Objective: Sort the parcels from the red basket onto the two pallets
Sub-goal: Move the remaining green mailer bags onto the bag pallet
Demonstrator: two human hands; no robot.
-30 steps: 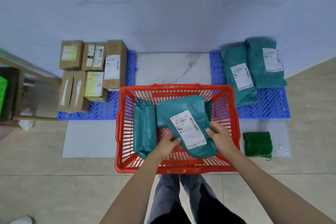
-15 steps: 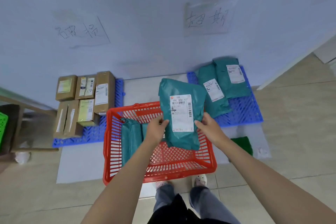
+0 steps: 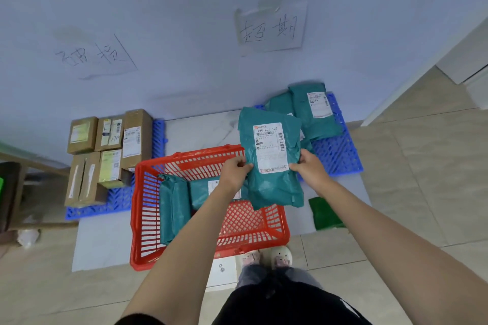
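I hold a teal mailer bag (image 3: 272, 182) with a white label upright above the right side of the red basket (image 3: 148, 219). My left hand (image 3: 233, 170) grips its left edge and my right hand (image 3: 309, 166) grips its right edge. Two more teal bags (image 3: 174, 208) lie inside the basket. The left blue pallet (image 3: 158, 137) carries several brown cardboard boxes (image 3: 132, 137). On the right blue pallet (image 3: 340, 158) lie teal bags (image 3: 314, 111), partly hidden behind the held one.
Two handwritten paper signs (image 3: 272, 26) hang on the wall above the pallets. A folded green bag (image 3: 324, 214) lies on the floor right of the basket. A wooden frame (image 3: 15, 192) stands at the far left. My feet (image 3: 266, 258) are just behind the basket.
The teal bag came up out of the basket in both hands and now stands upright, shifted to the right. My view tilted up, showing the wall signs.
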